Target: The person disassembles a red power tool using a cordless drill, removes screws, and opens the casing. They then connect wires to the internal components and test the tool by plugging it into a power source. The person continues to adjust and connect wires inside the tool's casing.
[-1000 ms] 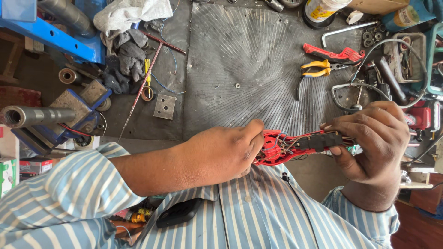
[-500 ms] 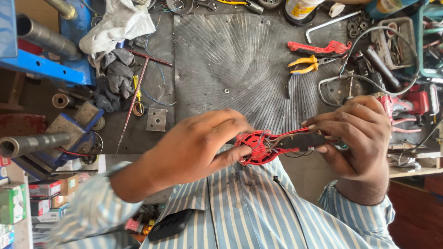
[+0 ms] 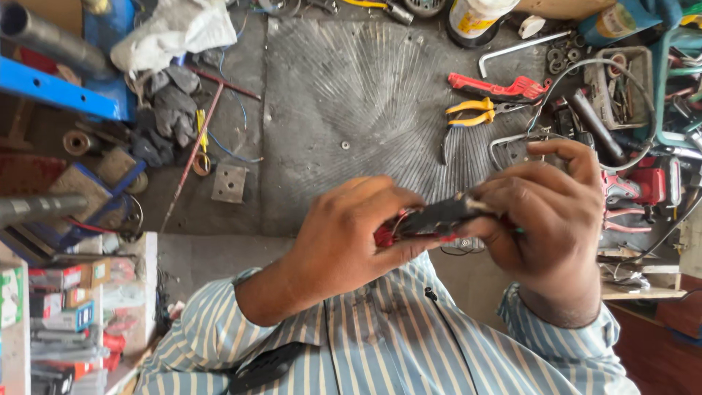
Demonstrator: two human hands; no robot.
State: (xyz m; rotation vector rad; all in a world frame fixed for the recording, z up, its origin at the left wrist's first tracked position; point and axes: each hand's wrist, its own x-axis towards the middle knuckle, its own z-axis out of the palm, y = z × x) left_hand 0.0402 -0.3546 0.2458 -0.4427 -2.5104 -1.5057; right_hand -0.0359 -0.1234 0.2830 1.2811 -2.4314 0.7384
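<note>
Both hands grip 1 small red-and-black frame (image 3: 431,219): left hand (image 3: 351,238) clasps it, right hand (image 3: 552,212) pinches its end.

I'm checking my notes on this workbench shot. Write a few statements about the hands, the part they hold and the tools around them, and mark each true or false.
1. Both hands grip one small red and black part. True: the left hand and right hand hold the red and black part between them.
2. The yellow-handled pliers are in the right hand. False: they lie on the grey mat, beside the red-handled tool.
3. The person wears a striped shirt. True.
4. The square metal plate rests on the part. False: it lies on the bench, apart from both hands.
</note>
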